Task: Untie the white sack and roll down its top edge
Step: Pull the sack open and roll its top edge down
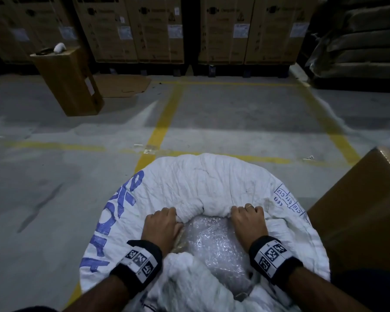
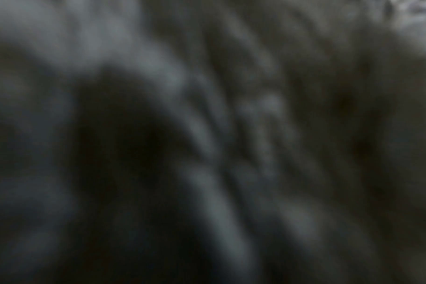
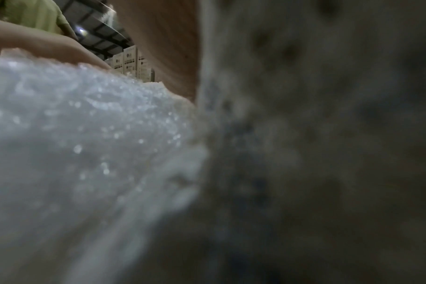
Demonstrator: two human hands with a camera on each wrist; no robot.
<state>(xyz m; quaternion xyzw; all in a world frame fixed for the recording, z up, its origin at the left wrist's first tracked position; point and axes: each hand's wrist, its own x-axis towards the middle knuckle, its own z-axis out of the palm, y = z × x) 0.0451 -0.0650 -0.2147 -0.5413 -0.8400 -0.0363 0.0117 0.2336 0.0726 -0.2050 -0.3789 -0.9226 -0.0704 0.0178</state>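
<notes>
A big white woven sack (image 1: 212, 181) with blue lettering stands open on the floor in the head view. Its top edge (image 1: 203, 207) is bunched into a thick roll at the far side of the mouth. My left hand (image 1: 161, 224) grips that roll on the left, fingers curled over it. My right hand (image 1: 248, 218), with a ring, grips it on the right. Between my wrists lies bubble wrap (image 1: 212, 242) inside the sack; it also fills the left of the right wrist view as bubble wrap (image 3: 85, 144). The left wrist view is dark and blurred.
A brown cardboard box (image 1: 360, 212) stands close against the sack's right side. A tall narrow carton (image 1: 68, 79) stands on the floor at the far left. Stacked cartons (image 1: 189, 30) line the back wall. Yellow lines (image 1: 160, 124) mark the concrete floor.
</notes>
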